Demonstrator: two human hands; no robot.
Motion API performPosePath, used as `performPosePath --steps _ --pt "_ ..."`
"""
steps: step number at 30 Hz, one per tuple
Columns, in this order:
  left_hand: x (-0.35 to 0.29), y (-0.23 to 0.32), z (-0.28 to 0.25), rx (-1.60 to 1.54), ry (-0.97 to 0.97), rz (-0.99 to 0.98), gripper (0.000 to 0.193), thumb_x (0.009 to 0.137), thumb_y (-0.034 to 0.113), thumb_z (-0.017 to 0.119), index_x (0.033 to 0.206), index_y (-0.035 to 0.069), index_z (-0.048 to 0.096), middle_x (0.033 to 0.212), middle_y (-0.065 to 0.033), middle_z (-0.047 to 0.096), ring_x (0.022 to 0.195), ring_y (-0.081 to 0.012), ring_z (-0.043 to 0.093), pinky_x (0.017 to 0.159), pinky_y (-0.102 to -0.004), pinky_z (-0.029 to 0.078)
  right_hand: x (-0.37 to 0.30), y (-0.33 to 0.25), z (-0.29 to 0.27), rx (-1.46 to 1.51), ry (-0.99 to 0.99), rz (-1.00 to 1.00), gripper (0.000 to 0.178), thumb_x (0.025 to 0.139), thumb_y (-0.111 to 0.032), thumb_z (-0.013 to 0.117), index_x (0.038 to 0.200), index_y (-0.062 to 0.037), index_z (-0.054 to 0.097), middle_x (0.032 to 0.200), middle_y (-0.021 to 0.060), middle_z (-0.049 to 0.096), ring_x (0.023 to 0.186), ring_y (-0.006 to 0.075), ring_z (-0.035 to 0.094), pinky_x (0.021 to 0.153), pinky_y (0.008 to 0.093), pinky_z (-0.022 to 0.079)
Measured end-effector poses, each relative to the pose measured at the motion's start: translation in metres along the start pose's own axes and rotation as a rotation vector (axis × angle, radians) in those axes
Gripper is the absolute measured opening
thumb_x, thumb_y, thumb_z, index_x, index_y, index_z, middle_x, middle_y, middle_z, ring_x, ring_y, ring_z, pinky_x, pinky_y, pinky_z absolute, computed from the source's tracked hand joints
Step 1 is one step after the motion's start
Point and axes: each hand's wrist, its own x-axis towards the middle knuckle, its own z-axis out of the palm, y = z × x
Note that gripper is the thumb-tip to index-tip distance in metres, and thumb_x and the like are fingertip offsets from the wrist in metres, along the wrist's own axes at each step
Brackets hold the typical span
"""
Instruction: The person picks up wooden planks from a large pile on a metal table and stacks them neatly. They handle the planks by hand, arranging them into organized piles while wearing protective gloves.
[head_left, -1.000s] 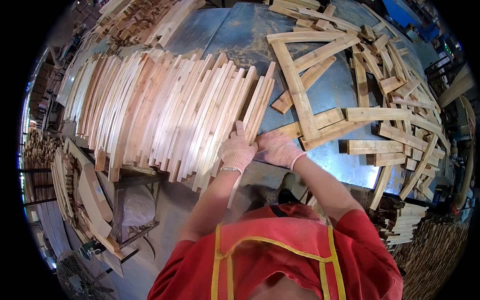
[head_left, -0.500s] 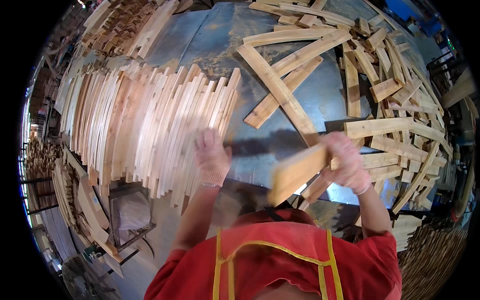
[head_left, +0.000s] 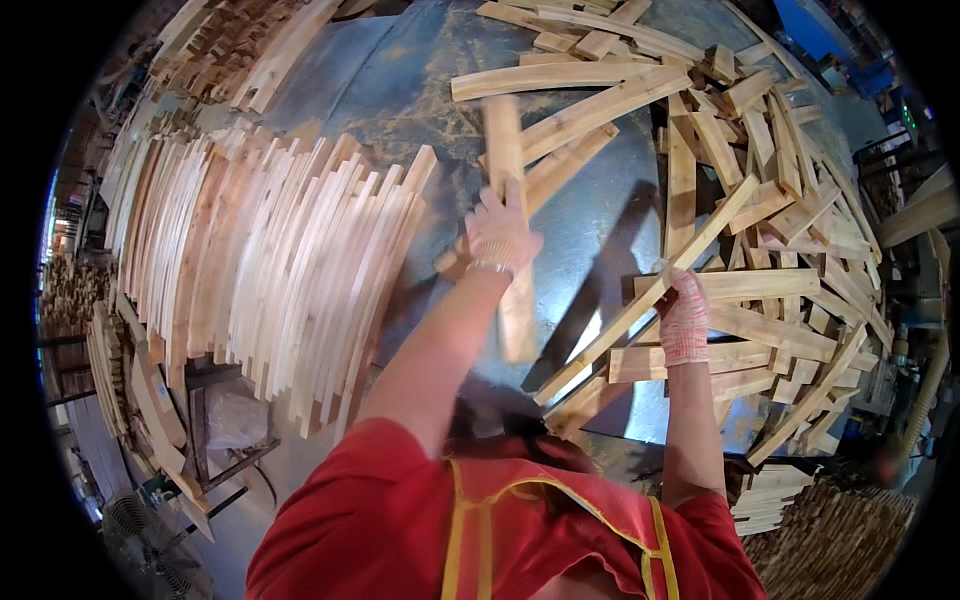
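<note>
My left hand (head_left: 503, 235), in a knitted glove, is closed over the middle of a wooden board (head_left: 517, 315). The board stretches away from me over the metal-topped table and is smeared by motion. To the right, my gloved right hand (head_left: 685, 320) grips a long wooden slat (head_left: 610, 342), turned narrow edge up and slanting from near left to far right. Its fingers wrap the slat around the middle. Beyond my left hand, another board (head_left: 570, 172) lies slantwise, partly covered by the held board.
A row of upright-edged slats (head_left: 290, 260) stands packed side by side on the left. Loose boards (head_left: 770, 285) lie in a jumbled heap on the right. More wood blocks (head_left: 220, 50) are stacked at the far left. A fan (head_left: 145, 540) stands low at the near left.
My left hand has gone from the slat row to the diagonal board, which has swung more upright in view. My right hand still holds its piece, now turned edge up and pointing away.
</note>
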Motion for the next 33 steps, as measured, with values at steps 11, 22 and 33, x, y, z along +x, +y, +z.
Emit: performPosePath --steps 11,22,33 --pt "-0.229 -0.185 -0.045 -0.966 -0.583 0.068 0.104 0.079 0.016 0.078 0.168 0.005 0.026 0.153 -0.0202 0.051 0.130 -0.0289 0.060 0.108 -0.0400 0.050 -0.070 0.072 0.063 -0.020 -0.090 0.180 0.046 0.092 -0.029 0.070 0.131 -0.0054 0.064 0.104 0.0027 0.066 0.098 0.0186 0.066 0.089 0.0373 0.057" --pt "-0.188 -0.213 -0.057 -0.011 0.095 0.248 0.072 0.086 0.034 0.077 0.146 0.003 0.053 0.141 -0.0177 0.058 0.133 -0.0372 0.054 0.112 -0.0494 0.044 -0.108 0.193 0.236 -0.749 -0.823 0.210 0.041 0.101 -0.038 0.063 0.122 -0.0037 0.069 0.105 0.0082 0.069 0.091 0.0196 0.063 0.081 0.0337 0.055" --pt "-0.145 -0.146 -0.046 0.279 0.359 0.479 0.071 0.079 0.026 0.074 0.144 0.007 0.055 0.144 -0.0147 0.051 0.134 -0.0374 0.047 0.114 -0.0527 0.040 -0.009 -0.023 -0.028 -1.196 0.734 -0.809 0.077 0.086 -0.041 0.077 0.147 -0.0001 0.055 0.138 0.0274 0.062 0.131 0.0442 0.056 0.113 0.0487 0.044"
